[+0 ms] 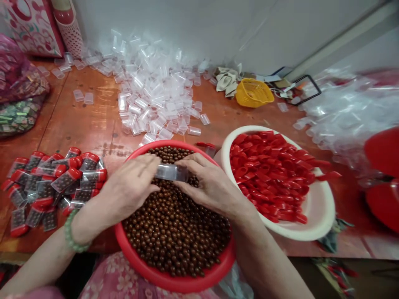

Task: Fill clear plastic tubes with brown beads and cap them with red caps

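1. Where the person's hands converge, a small clear plastic container lies between them, above the glossy brown balls in the round red plastic basin, towards the basin's far side.
2. Axis: the container's long axis runs crosswise, from one hand to the other, roughly parallel to the basin's far rim.
3. Right hand: thumb and fingers are closed about the container's right end, overlapping it; of the two hands, this one has the more evident hold.
4. Left hand: fingertips are at the opposite end, apparently touching. Whether they grip or merely steady it cannot be told.
5. Separation: the hands are apart, with the container spanning the space between.
6. Surroundings: glossy red plastic caps lie in an off-white basin on the right-hand side; red-capped, ball-filled containers lie left.
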### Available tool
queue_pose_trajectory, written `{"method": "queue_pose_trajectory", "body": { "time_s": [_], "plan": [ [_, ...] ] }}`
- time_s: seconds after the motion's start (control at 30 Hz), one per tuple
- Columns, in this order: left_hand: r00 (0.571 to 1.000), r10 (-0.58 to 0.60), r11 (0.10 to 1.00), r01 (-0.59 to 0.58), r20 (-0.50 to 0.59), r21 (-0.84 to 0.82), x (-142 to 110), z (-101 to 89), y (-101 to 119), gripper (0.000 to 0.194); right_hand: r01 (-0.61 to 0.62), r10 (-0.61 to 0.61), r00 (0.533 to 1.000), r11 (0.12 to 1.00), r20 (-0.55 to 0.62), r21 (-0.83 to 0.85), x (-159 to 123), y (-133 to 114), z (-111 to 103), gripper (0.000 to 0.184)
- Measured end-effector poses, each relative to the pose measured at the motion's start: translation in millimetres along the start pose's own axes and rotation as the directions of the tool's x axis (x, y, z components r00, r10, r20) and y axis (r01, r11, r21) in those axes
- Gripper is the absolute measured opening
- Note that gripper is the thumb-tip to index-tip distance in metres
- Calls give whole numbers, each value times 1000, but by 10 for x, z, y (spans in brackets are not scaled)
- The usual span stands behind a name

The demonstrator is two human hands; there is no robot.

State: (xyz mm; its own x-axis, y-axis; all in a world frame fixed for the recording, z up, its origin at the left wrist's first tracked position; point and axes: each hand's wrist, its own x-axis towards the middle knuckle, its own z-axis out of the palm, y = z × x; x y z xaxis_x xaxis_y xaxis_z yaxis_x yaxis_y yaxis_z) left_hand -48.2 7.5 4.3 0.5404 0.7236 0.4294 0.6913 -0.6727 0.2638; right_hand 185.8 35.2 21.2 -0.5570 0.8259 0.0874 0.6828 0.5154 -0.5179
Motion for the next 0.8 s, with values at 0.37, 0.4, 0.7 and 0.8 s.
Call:
{"method": "queue_pose_trajectory", "body": {
  "time_s": [0.37,0.4,0.7,0.8],
  "plan": [
    [975,-185,745,222,126,-629,270,101,128,39,-61,304,946,504,-111,861,-76,-16,174,47],
    [963,-215,680,266,161,-683,285,109,147,40,-58,332,935,481,-121,875,-74,-30,206,47],
    [942,-242,774,332,232,-539,220,18,172,36,76,337,834,716,-438,694,-187,-39,22,35],
    [944,-173,935,247,281,-253,147,-59,149,30,-67,131,972,950,-197,303,-264,107,-146,46]
  ]
}}
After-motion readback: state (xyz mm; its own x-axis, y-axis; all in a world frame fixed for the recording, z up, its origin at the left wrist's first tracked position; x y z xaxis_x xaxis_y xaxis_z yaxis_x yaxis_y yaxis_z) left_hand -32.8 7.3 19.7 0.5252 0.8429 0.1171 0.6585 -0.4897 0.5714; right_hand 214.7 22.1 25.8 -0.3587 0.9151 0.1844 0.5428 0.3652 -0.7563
